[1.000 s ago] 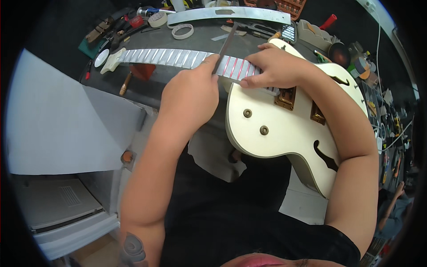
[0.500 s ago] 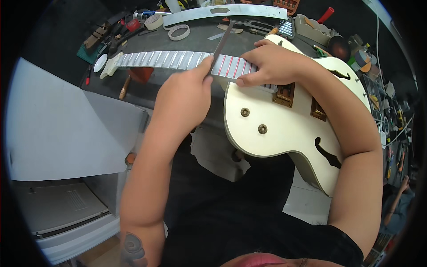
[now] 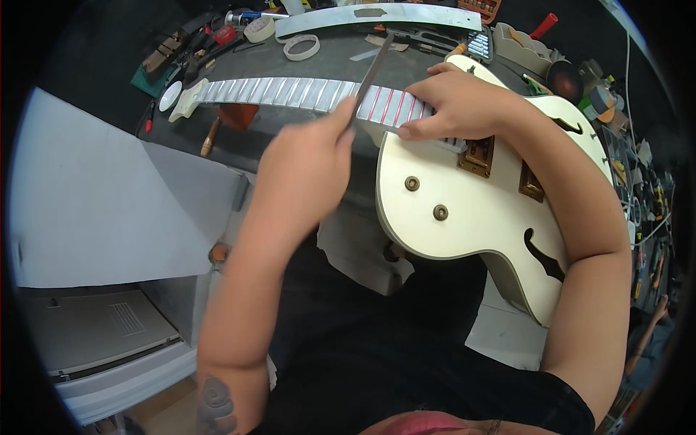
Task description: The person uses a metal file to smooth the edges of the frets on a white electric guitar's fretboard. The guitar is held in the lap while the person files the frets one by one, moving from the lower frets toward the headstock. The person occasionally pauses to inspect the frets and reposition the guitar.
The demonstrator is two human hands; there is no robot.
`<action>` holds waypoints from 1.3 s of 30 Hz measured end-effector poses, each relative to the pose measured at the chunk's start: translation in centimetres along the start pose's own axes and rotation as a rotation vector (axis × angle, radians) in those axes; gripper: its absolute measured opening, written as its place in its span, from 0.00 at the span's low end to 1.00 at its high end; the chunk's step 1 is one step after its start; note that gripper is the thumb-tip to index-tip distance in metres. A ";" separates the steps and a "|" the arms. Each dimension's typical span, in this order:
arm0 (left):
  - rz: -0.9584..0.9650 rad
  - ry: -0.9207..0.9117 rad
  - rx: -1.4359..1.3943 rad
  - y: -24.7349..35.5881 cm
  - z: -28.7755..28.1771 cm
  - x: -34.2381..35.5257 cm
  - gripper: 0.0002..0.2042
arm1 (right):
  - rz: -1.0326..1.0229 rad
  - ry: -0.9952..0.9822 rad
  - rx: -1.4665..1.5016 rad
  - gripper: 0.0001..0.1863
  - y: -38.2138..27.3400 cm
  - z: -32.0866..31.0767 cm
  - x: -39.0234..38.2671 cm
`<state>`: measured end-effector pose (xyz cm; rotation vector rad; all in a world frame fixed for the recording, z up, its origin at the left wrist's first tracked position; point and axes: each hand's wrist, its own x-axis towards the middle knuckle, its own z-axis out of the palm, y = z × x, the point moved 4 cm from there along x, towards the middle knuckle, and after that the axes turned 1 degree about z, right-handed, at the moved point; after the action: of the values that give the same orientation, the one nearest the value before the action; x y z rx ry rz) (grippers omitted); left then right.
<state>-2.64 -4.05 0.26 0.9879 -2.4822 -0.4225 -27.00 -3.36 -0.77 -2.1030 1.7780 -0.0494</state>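
Note:
A cream hollow-body electric guitar (image 3: pixel 464 232) lies face up, its neck pointing left. Silver tape covers the fretboard (image 3: pixel 290 94), with the frets showing between the strips; several fret lines near the body look red. My left hand (image 3: pixel 308 163), slightly blurred, is closed around a slim dark file (image 3: pixel 372 76). The file slants across the fretboard, its far end out over the bench; its lower part is hidden by my fingers. My right hand (image 3: pixel 464 105) rests across the body end of the fretboard, fingers and thumb spread, the thumb on the near side.
Beyond the neck lie a masking tape roll (image 3: pixel 301 48), a long metal plate (image 3: pixel 326 22) and a bit set (image 3: pixel 479 45). A reddish-brown block (image 3: pixel 236 116) is under the neck, beside a wooden-handled tool (image 3: pixel 210 138). A white cabinet (image 3: pixel 123 196) stands left. Another person (image 3: pixel 649 344) is far right.
The whole scene has shifted slightly right in the view. My left hand still holds the file at nearly the same part of the fretboard; my right hand keeps its place on the guitar.

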 end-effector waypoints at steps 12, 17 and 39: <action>-0.180 -0.138 -0.041 1.0 -3.6 -16.3 0.29 | -0.027 0.037 0.031 0.43 0.8 0.7 -0.4; -0.165 -0.106 -0.005 1.3 -3.7 -14.3 0.28 | -0.024 0.031 0.046 0.42 0.9 0.7 -0.5; -0.113 -0.145 0.038 1.9 -3.1 -10.9 0.27 | 0.021 0.007 0.042 0.43 1.0 0.8 -0.7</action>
<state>4.91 4.54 0.68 1.1542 -2.5795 -0.5009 -27.85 -2.64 -1.70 -2.0568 1.7877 -0.0884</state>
